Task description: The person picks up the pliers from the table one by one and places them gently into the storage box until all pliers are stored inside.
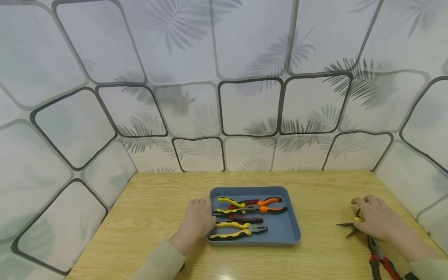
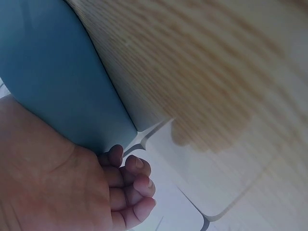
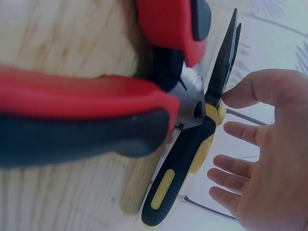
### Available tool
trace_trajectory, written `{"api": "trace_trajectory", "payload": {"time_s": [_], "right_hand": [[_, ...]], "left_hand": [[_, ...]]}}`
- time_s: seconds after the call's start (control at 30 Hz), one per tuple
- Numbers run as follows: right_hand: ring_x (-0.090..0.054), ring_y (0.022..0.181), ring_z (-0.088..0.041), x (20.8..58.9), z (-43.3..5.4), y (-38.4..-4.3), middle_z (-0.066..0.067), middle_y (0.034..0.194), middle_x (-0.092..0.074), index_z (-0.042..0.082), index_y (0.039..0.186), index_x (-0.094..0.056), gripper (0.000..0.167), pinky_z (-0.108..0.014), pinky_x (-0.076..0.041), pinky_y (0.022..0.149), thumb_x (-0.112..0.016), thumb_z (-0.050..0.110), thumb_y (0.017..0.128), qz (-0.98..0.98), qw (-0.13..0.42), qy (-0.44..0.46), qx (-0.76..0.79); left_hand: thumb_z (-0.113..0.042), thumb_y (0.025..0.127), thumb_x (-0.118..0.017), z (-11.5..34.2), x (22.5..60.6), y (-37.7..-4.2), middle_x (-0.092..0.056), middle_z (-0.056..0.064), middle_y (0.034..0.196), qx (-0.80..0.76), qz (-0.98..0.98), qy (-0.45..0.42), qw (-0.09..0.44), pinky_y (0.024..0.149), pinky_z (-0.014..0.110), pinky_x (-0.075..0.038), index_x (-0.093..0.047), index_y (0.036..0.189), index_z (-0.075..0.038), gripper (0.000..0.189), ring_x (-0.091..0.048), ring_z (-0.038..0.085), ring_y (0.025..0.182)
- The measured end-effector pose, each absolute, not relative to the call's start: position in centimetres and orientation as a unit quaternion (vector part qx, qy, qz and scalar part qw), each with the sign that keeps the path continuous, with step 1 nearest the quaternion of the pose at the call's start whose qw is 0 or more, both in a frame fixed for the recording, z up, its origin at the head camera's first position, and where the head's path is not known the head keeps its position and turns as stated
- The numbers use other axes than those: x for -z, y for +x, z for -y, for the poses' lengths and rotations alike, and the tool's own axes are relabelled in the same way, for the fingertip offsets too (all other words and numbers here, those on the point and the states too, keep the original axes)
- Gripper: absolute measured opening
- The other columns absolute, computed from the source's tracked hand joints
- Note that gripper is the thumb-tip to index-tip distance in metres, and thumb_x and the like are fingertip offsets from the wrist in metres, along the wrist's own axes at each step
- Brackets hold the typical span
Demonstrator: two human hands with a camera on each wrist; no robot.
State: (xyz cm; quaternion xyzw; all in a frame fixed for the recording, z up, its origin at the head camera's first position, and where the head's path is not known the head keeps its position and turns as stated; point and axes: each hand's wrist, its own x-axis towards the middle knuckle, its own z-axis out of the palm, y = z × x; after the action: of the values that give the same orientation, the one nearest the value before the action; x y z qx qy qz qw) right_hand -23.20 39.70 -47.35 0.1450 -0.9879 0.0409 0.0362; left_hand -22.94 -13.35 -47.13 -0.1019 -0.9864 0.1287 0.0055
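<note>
My left hand is at the left rim of a blue tray, thumb side over the edge. In the left wrist view its fingers curl outside the tray wall; the thumb is hidden. Several pliers lie in the tray, among them yellow-and-black combination pliers and orange-handled pliers. Over at the right, my right hand hovers above yellow-and-black long-nose pliers, fingers spread and thumb tip close to their pivot. Whether it touches them I cannot tell. Red-and-black pliers lie nearer me.
A light wooden table carries everything. Behind it and on both sides hangs a patterned cloth or panel. Another dark handle end shows at the lower right edge. Something small and dark peeks out beside my left sleeve.
</note>
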Motion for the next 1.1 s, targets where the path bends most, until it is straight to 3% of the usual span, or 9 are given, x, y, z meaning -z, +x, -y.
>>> {"api": "trace_trajectory", "payload": {"time_s": [0.5,0.87,1.1], "right_hand": [[-0.059,0.104,-0.058,47.09,-39.85,-23.17,-0.039,0.122,-0.056,-0.005,0.131,-0.059,0.060,-0.068,-0.054,0.079,-0.083,0.024,0.084,0.987,0.026,0.156,-0.027],[-0.060,0.102,-0.052,47.67,-40.37,-23.22,-0.028,0.117,-0.059,0.004,0.120,-0.067,0.050,-0.067,-0.054,0.078,-0.085,0.026,0.079,0.984,0.016,0.177,-0.020],[-0.060,0.102,-0.050,47.86,-40.56,-23.08,-0.028,0.118,-0.058,0.005,0.120,-0.066,0.055,-0.065,-0.055,0.077,-0.085,0.025,0.073,0.983,0.014,0.181,-0.025]], "left_hand": [[-0.044,0.100,-0.060,13.32,46.89,-23.19,-0.068,0.014,0.102,-0.122,0.988,-0.098,-0.002,0.095,0.045,-0.052,-0.058,0.109,-0.002,0.042,-0.066,0.029,0.099],[-0.046,0.101,-0.059,13.23,46.81,-23.06,-0.068,0.014,0.104,-0.130,0.987,-0.099,-0.007,0.096,0.045,-0.052,-0.059,0.111,-0.002,0.044,-0.066,0.029,0.100],[-0.044,0.100,-0.059,13.22,46.89,-23.00,-0.067,0.013,0.102,-0.127,0.987,-0.100,-0.007,0.095,0.044,-0.052,-0.058,0.109,-0.003,0.043,-0.066,0.029,0.100]]}}
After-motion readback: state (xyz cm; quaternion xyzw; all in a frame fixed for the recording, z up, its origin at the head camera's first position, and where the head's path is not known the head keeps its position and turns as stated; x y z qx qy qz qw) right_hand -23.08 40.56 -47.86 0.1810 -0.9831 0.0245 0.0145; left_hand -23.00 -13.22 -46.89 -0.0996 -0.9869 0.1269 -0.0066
